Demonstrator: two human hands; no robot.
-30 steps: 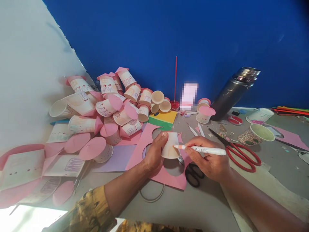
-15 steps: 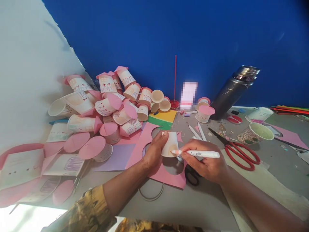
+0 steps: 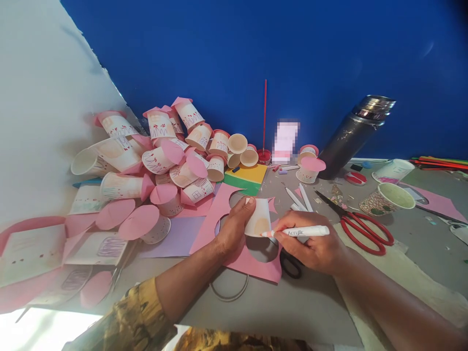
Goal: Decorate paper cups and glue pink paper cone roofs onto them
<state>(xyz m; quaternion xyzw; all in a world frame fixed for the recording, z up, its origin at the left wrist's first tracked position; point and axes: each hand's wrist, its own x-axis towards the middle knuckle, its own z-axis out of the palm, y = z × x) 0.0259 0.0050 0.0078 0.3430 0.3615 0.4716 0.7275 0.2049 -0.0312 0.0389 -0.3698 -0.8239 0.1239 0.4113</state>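
Note:
My left hand (image 3: 233,229) is closed round a small white paper cup (image 3: 259,217) held upside down over a pink paper sheet (image 3: 219,214) with round holes cut in it. An orange patch shows on the cup's lower side. My right hand (image 3: 314,246) grips a white acrylic marker (image 3: 303,231), and its orange tip touches the cup's lower rim. Black scissors (image 3: 291,264) lie partly under my right hand.
A heap of decorated paper cups with pink lids (image 3: 161,156) fills the left. Red-handled scissors (image 3: 361,228), a dark steel flask (image 3: 353,136), two patterned cups (image 3: 387,199), loose markers (image 3: 302,197) and a yellow and green card (image 3: 246,178) lie behind and right.
The marker tip has moved down the cup's side from its middle to the lower rim, and an orange patch now shows there. My left hand has kept its hold on the cup.

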